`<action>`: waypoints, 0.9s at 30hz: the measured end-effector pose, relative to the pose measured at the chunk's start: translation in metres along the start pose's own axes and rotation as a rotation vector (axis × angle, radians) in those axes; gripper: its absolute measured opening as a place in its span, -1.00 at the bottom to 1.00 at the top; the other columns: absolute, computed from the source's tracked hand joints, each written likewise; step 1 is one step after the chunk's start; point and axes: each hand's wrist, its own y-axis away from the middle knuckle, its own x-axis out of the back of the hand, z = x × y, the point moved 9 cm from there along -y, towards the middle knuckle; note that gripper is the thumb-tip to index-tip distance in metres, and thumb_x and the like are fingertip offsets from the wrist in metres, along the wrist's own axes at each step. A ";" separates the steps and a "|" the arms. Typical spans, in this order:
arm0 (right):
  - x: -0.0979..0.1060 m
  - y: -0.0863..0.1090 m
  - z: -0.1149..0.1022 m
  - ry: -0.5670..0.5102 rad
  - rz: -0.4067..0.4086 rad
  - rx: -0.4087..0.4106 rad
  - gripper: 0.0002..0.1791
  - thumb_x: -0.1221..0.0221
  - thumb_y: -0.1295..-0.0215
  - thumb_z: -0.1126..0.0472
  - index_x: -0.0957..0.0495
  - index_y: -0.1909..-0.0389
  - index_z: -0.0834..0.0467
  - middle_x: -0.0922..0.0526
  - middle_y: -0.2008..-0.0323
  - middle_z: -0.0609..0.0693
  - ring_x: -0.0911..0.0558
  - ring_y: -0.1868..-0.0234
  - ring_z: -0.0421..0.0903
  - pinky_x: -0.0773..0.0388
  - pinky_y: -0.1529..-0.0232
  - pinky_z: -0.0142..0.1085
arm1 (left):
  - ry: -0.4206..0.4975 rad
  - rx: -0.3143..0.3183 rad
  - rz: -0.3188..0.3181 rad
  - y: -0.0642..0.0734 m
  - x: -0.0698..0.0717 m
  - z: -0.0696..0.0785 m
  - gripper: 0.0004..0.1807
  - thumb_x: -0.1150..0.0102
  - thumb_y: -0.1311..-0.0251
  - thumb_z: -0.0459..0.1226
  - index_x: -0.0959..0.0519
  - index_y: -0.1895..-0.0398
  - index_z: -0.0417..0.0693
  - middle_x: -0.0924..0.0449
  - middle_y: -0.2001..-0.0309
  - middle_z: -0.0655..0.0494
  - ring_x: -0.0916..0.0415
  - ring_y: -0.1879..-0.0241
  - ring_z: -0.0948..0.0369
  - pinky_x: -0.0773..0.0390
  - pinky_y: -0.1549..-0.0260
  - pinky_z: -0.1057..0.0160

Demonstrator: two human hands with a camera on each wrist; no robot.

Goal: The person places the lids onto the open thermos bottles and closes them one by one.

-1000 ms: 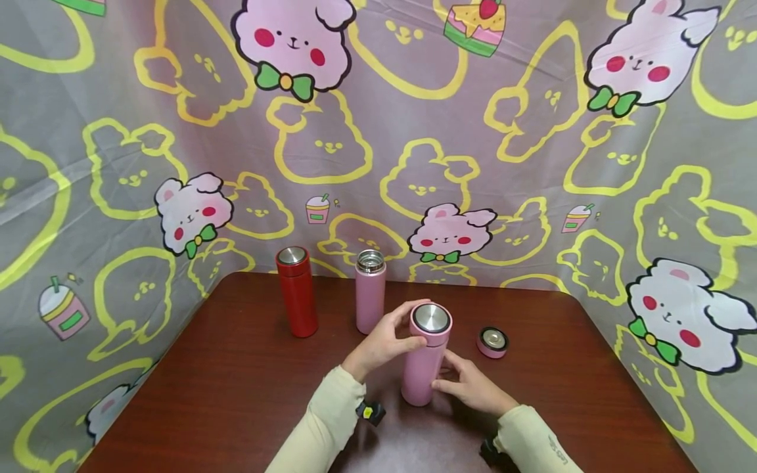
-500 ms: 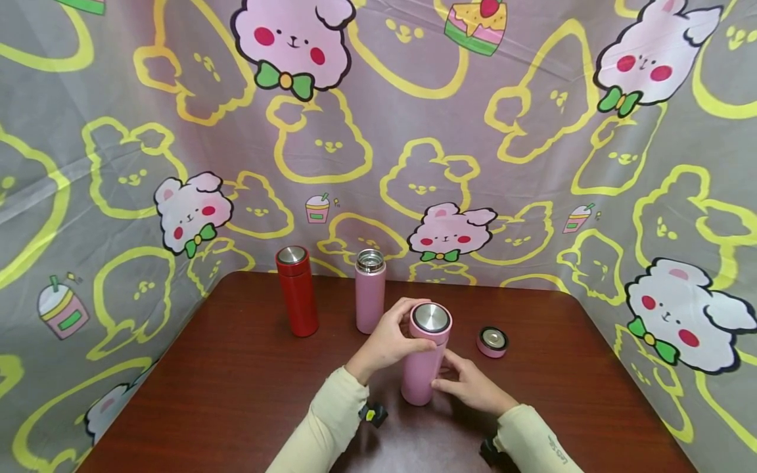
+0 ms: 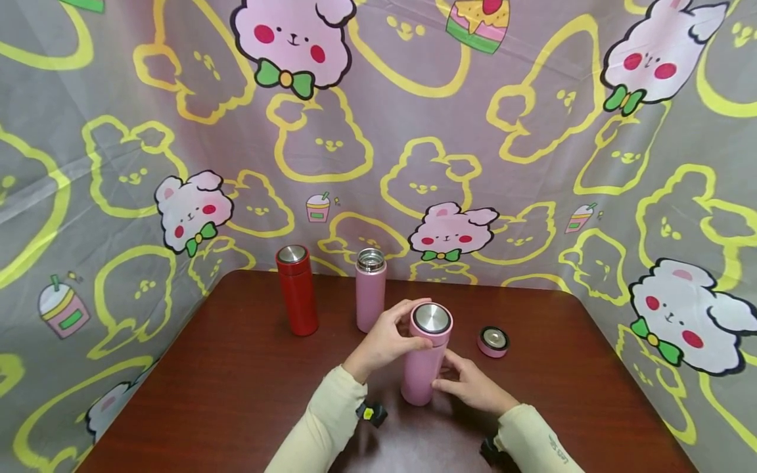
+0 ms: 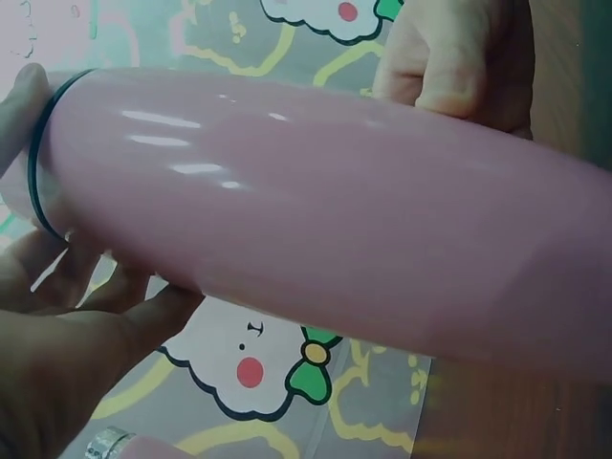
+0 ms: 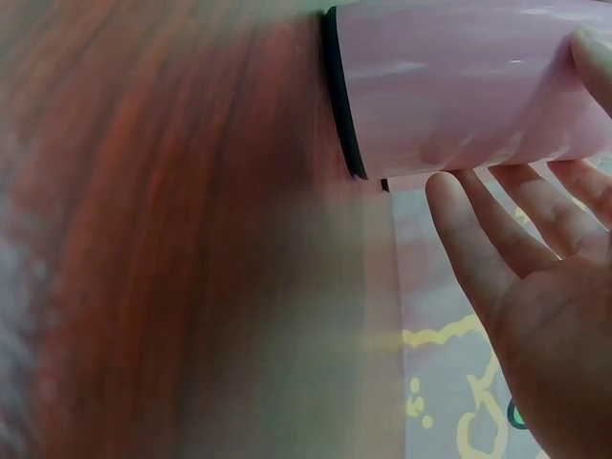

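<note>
A pink thermos point(image 3: 421, 371) with a steel-topped pink lid point(image 3: 432, 319) stands near the middle of the table, between both hands. My left hand point(image 3: 386, 338) grips it at the top, thumb in front and fingers round the far side of the lid and its dark seam. Lower down, my right hand point(image 3: 473, 386) holds the body from the right, thumb on the near side. In the right wrist view the fingers lie along the thermos wall point(image 5: 459, 86), close above its black base ring. The left wrist view shows the left fingers point(image 4: 129, 306) at the seam.
Behind stands a second pink thermos point(image 3: 370, 299) without its lid, its steel mouth exposed. A red thermos point(image 3: 298, 302) with its lid on is farther left. One loose pink lid point(image 3: 493, 342) lies upside down at the right on the brown table point(image 3: 225, 387). Patterned cloth hangs round the table.
My left thumb and wrist shift slightly at the lid. The right hand and the thermos stay in place.
</note>
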 end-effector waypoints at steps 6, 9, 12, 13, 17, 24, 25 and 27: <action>-0.002 0.001 -0.004 -0.018 -0.006 0.023 -0.37 -0.21 -0.27 0.25 -0.22 -0.29 0.33 -0.54 -0.04 0.18 -0.60 0.06 -0.06 -0.53 0.04 -0.11 | 0.049 0.025 -0.050 0.003 -0.002 -0.004 -0.22 -0.36 -0.08 -0.19 -0.26 -0.35 -0.21 -0.46 -0.15 -0.14 -0.48 -0.01 0.26 -0.49 0.03 0.21; -0.002 0.001 -0.006 -0.013 0.004 0.026 -0.39 -0.21 -0.27 0.23 -0.24 -0.28 0.31 -0.55 -0.03 0.16 -0.60 0.06 -0.06 -0.53 0.03 -0.14 | 0.072 0.014 -0.058 0.004 -0.003 -0.005 -0.17 -0.34 -0.09 -0.10 -0.21 -0.37 -0.22 -0.43 -0.18 -0.16 -0.45 -0.06 0.23 -0.47 0.01 0.22; -0.001 0.001 -0.006 -0.006 0.018 0.033 -0.40 -0.22 -0.26 0.25 -0.25 -0.28 0.29 -0.55 -0.03 0.14 -0.60 0.06 -0.06 -0.53 0.03 -0.14 | 0.089 -0.016 -0.037 0.004 -0.004 -0.003 -0.15 -0.36 -0.07 -0.10 -0.21 -0.35 -0.27 -0.39 -0.17 -0.16 -0.44 -0.06 0.20 -0.47 0.00 0.22; -0.001 0.000 -0.006 -0.007 0.016 0.036 -0.40 -0.22 -0.25 0.26 -0.26 -0.27 0.30 -0.55 -0.03 0.15 -0.60 0.06 -0.05 -0.53 0.03 -0.12 | 0.082 -0.022 -0.023 0.004 -0.003 -0.002 -0.16 -0.38 -0.05 -0.12 -0.22 -0.34 -0.28 -0.38 -0.16 -0.15 -0.44 -0.05 0.21 -0.47 0.01 0.23; -0.003 -0.001 -0.005 -0.011 0.006 0.050 -0.41 -0.22 -0.24 0.31 -0.26 -0.26 0.33 -0.55 -0.03 0.18 -0.60 0.06 -0.02 -0.53 0.04 -0.05 | 0.027 -0.031 0.037 0.004 -0.001 0.001 -0.20 -0.44 0.02 -0.24 -0.30 -0.29 -0.29 -0.34 -0.10 -0.09 -0.45 0.00 0.24 -0.49 0.06 0.28; -0.002 -0.002 0.016 0.023 0.012 0.052 -0.41 -0.22 -0.25 0.30 -0.27 -0.26 0.30 -0.56 -0.03 0.14 -0.60 0.07 -0.11 -0.54 0.05 -0.16 | -0.016 -0.022 0.061 0.002 -0.001 0.001 -0.25 -0.43 0.04 -0.37 -0.33 -0.27 -0.27 -0.37 -0.02 -0.03 -0.46 0.05 0.29 -0.50 0.11 0.29; -0.002 -0.002 0.020 0.025 0.013 0.050 -0.41 -0.22 -0.25 0.29 -0.27 -0.27 0.28 -0.55 -0.03 0.13 -0.60 0.06 -0.12 -0.54 0.05 -0.18 | -0.015 -0.025 0.058 0.002 -0.001 0.002 -0.25 -0.43 0.03 -0.35 -0.33 -0.27 -0.27 -0.37 -0.02 -0.04 -0.46 0.06 0.29 -0.51 0.11 0.28; -0.002 -0.003 0.026 0.016 0.013 0.040 -0.41 -0.23 -0.24 0.26 -0.27 -0.27 0.24 -0.56 -0.04 0.10 -0.60 0.06 -0.11 -0.54 0.04 -0.19 | -0.011 -0.029 0.050 0.001 0.000 0.002 -0.25 -0.42 0.02 -0.32 -0.33 -0.27 -0.27 -0.38 -0.02 -0.04 -0.47 0.06 0.29 -0.51 0.11 0.26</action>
